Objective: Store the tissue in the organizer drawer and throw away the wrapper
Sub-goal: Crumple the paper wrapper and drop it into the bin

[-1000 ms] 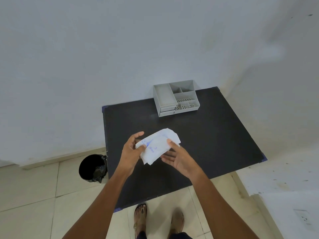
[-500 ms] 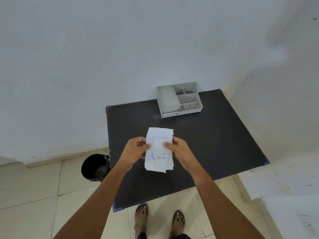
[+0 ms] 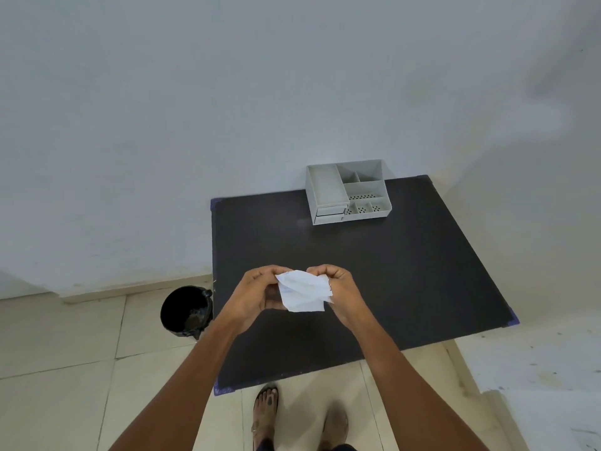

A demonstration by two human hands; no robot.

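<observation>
You hold the white packet [image 3: 304,292] in both hands above the near-left part of the black worktop [image 3: 406,271]. Your left hand [image 3: 257,292] pinches its left upper corner with closed fingers, and your right hand [image 3: 338,288] grips its right edge the same way. The packet looks crumpled and twisted between them, so you seem to be tearing or opening the wrapper; whether it is open yet cannot be told.

Nothing is stored so far. The organizer [image 3: 348,192] stands at the far edge of the worktop against the wall, well apart from your hands, with both small drawers [image 3: 329,214] at its left front shut. The black bin [image 3: 187,312] waits on the floor just beside the left edge. Opening, storing and discarding all remain.
</observation>
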